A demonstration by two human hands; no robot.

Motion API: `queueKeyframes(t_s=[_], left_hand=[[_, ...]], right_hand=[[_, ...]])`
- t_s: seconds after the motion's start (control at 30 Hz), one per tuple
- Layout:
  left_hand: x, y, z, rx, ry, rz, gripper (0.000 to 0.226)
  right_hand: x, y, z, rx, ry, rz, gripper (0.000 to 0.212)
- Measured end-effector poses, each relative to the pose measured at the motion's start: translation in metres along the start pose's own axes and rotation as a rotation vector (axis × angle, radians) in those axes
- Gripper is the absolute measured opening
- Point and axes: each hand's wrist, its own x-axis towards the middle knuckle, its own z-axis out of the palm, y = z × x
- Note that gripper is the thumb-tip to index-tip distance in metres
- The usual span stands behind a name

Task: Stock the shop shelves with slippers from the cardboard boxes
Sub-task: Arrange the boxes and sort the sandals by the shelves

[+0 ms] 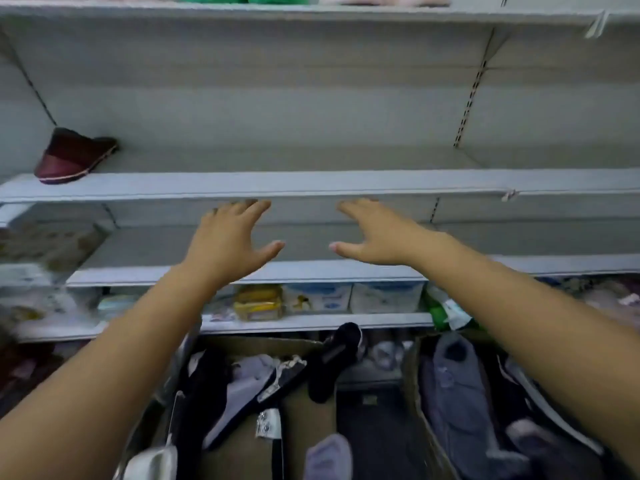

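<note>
Left hand (228, 237), right hand (377, 237): grip spread, empty, before the shelf (311, 185). Slippers (457, 386) lie heaped in boxes (308, 410) below. Risk: black slipper (337, 358), perched at a box rim, may topple if brushed.

Lone slipper (74, 155) is sitting far left on the mid shelf (311, 185). Left hand (228, 240) and right hand (384, 237) are hovering side by side, apart, just below its front edge. Packs (317, 297) are lying on the low shelf (311, 320) beneath. In front of the shelving, left box (308, 420) and right box (412, 372) are standing side by side, slippers (453, 393) lying in each.
</note>
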Motion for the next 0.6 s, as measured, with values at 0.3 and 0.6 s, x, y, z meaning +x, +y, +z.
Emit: queueKeyframes(t_s=[0.3,0.6], left_hand=[[-0.124,-0.047,0.090,-0.021,-0.276,-0.150,0.081],[-0.213,-0.056,0.176,-0.081,-0.494,-0.233,0.080]], right_hand=[[-0.041,-0.040,0.145,0.116,-0.301,0.036,0.085],[-0.079,-0.045,0.278,0.233,-0.627,0.176,0.082]])
